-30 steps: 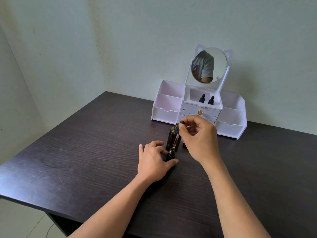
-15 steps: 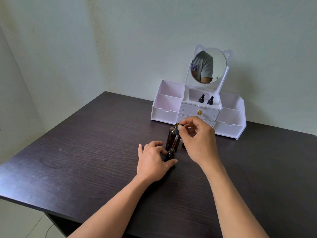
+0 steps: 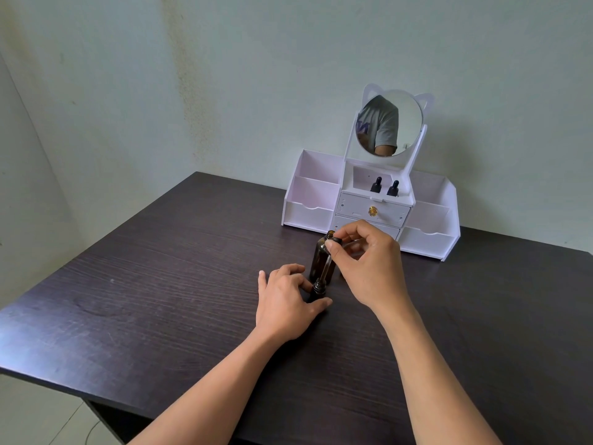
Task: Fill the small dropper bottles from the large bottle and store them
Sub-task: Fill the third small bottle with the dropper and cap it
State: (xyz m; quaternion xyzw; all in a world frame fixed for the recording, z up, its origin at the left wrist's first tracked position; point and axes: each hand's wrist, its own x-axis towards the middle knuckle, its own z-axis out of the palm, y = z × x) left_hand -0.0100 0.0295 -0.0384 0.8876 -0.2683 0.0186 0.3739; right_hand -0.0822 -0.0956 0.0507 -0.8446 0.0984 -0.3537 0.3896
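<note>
- The left grip [image 3: 285, 305] sits at centre frame, thumb and fingers curled round the small dropper bottle [image 3: 316, 292]. It pins the bottle upright on the desk [image 3: 160, 284], I'd say so that the narrow neck doesn't wander while it is fed.
- The right grip [image 3: 369, 268], just right of centre, pinches the black dropper cap [image 3: 334, 241] between thumb and fingertips. Holding it at the very top leaves the bulb free to squeeze.
- From that cap the glass pipette [image 3: 324, 268] slants down and left to the small bottle's mouth. I cannot tell how far inside the tip goes, or whether liquid is in the tube.
- The large bottle [image 3: 316, 255] stands uncapped right behind, touching or nearly touching the small one. Kept that close, each transfer is a short trip with little chance of drips.
- In the upper right, against the wall, the white organiser [image 3: 428, 240] holds one capped dropper bottle [image 3: 376, 185] and a second [image 3: 393, 188] in its middle compartment under the mirror [image 3: 404, 123].
- The task looks well along, with this bottle mid-fill. The organiser faces the person within reach, so storing it should be easy.
</note>
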